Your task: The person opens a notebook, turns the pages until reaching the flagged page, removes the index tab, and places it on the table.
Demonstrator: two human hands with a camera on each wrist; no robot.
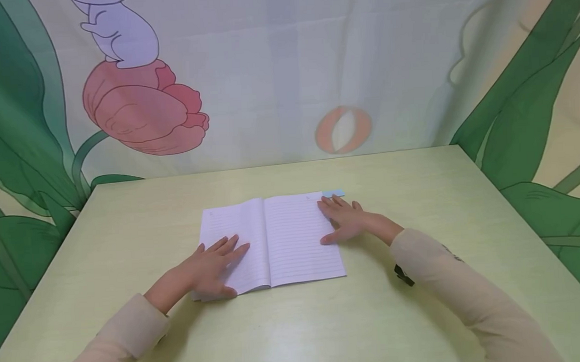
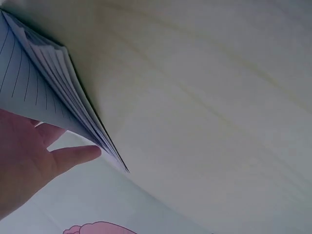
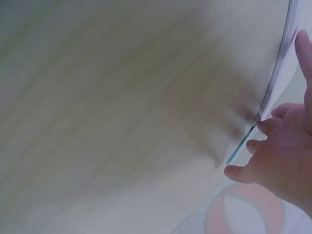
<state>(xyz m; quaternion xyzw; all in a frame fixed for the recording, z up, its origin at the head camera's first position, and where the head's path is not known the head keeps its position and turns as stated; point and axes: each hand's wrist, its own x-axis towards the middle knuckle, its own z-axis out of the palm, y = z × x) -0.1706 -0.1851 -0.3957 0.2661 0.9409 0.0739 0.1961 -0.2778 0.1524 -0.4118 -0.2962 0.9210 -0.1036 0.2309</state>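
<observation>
A lined notebook point(image 1: 299, 244) lies spread on the table, its pages without writing and the fold running down the middle. My left hand point(image 1: 211, 269) rests on the lower part of the left page, fingers extended and thumb near the bottom edge. In the left wrist view the stacked page edges point(image 2: 63, 73) fan out beside that hand. My right hand point(image 1: 346, 219) lies with spread fingers over the upper right edge of the right page. A light blue strip point(image 1: 334, 193) sticks out past the top right corner, just beyond the right fingertips.
The pale wood-patterned table point(image 1: 285, 330) reaches back to a curtain point(image 1: 268, 96) printed with a flower, leaves and an animal. Beige sleeves cover both forearms, and a dark band point(image 1: 403, 275) shows under the right cuff.
</observation>
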